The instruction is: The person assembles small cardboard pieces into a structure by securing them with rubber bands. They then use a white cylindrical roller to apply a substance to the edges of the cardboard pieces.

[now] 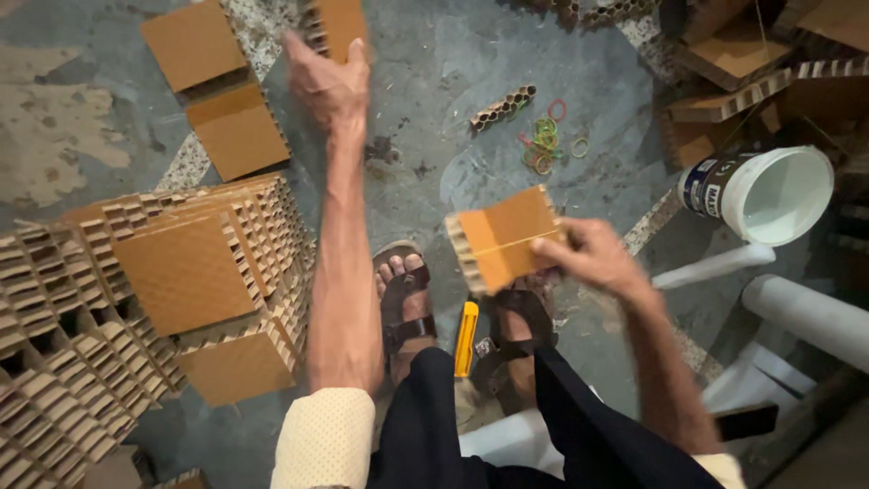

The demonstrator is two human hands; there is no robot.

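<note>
My left hand [328, 83] is stretched far forward and grips a honeycomb cardboard piece [337, 25] by its lower edge, near the top of the view. Closer in, my right hand [593, 255] holds a small brown bundle of honeycomb cardboard [502, 237] above my sandalled feet; a thin rubber band runs across the bundle's face. A yellow utility knife [465, 337] lies on the floor between my feet.
A tall heap of honeycomb cardboard blocks [145, 299] fills the left side. Flat cardboard pieces [226, 100] lie at top left. Coloured rubber bands [545, 140] and a cardboard strip [501, 107] lie on the concrete ahead. A white bucket [769, 192] and white pipes [806, 312] sit right.
</note>
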